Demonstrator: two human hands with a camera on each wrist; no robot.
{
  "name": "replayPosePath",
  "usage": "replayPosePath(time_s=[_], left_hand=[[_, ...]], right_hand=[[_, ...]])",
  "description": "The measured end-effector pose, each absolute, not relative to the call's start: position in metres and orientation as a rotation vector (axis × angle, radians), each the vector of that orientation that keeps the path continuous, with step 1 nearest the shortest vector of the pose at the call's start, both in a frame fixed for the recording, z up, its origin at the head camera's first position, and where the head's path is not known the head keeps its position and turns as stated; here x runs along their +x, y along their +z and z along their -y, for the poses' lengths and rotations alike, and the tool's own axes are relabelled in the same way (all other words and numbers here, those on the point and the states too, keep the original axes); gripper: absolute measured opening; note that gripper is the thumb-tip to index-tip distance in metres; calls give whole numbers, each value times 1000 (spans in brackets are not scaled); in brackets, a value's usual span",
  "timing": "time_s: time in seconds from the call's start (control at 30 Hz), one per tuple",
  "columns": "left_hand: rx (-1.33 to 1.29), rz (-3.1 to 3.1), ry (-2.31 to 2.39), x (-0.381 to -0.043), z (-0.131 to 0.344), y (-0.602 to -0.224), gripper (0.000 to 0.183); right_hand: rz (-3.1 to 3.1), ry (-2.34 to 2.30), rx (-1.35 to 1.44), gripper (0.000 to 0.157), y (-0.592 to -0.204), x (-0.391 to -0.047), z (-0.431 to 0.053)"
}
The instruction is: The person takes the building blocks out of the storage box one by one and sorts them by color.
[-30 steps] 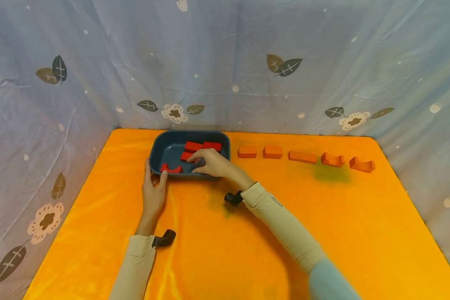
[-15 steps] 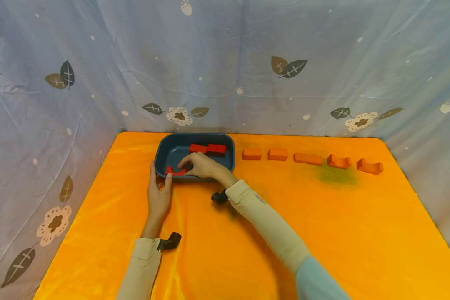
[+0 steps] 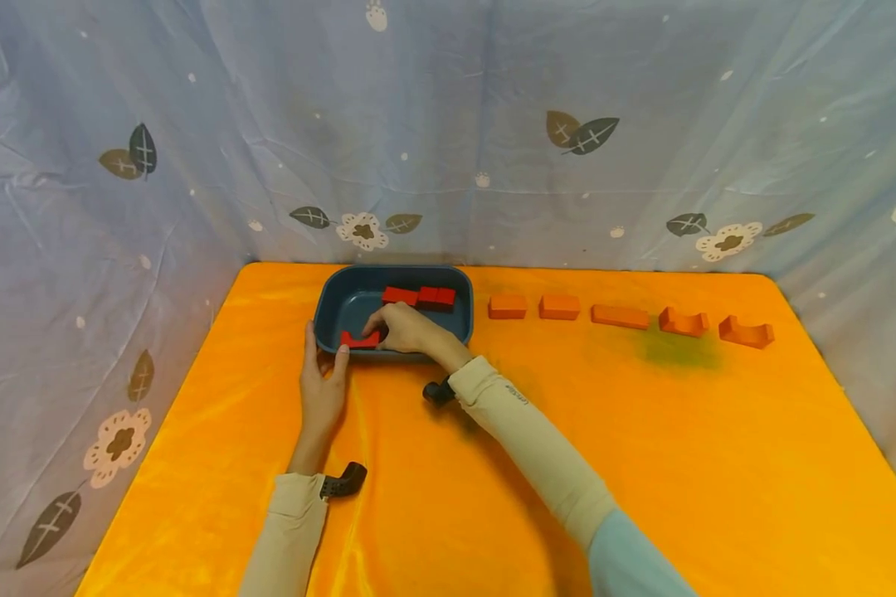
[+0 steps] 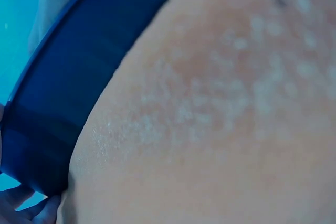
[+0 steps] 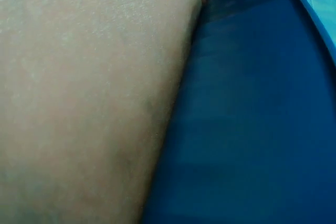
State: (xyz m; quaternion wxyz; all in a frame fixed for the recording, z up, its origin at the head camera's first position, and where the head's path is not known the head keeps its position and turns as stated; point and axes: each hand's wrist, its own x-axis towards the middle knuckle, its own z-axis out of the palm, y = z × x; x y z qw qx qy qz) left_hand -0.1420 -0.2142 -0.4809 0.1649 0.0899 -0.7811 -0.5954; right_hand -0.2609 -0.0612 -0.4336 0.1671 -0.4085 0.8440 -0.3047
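A dark blue plastic bin (image 3: pixel 336 317) stands at the back left of the table. My left hand (image 3: pixel 321 398) grips its front left corner, thumb at the rim and fingers along the outer wall; in the left wrist view the bin's side (image 4: pixel 79 72) lies against that hand. Reaching over the front rim, my right hand (image 3: pixel 411 329) pinches the right end of a red arch-notched toy block (image 3: pixel 360 340) inside. Behind it, red rectangular blocks (image 3: pixel 400 296) sit along the bin's back wall. The right wrist view shows mostly skin and the bin's outer side (image 5: pixel 252 103).
Right of the bin, a row of orange blocks runs along the back: two rectangular blocks (image 3: pixel 508 308), a long flat one (image 3: pixel 620 316) and two notched ones (image 3: pixel 683 322). A patterned curtain (image 3: pixel 448 124) closes off the back and sides of the yellow-covered table (image 3: pixel 642 464).
My right hand has moved left and forward in the bin, from a small red block to the notched one, which has shifted slightly right. My left hand has kept its place at the corner.
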Motion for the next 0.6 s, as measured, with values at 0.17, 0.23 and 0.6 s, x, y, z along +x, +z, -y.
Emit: replayPosePath(time_s=[0.17,0.23,0.6], left_hand=[[241,2223,-1690,-140,213,-484,76],[250,2227,-1686,-139,213,-484,75],[256,2253,-1715,-132,206,-460,73]], right_hand=[[-2469,-893,-1165,31,-435,-259,54],[-2484,-914,-1167,32,-435,-258,50],[-2522,-913,-1165,30,-424,-256,27]])
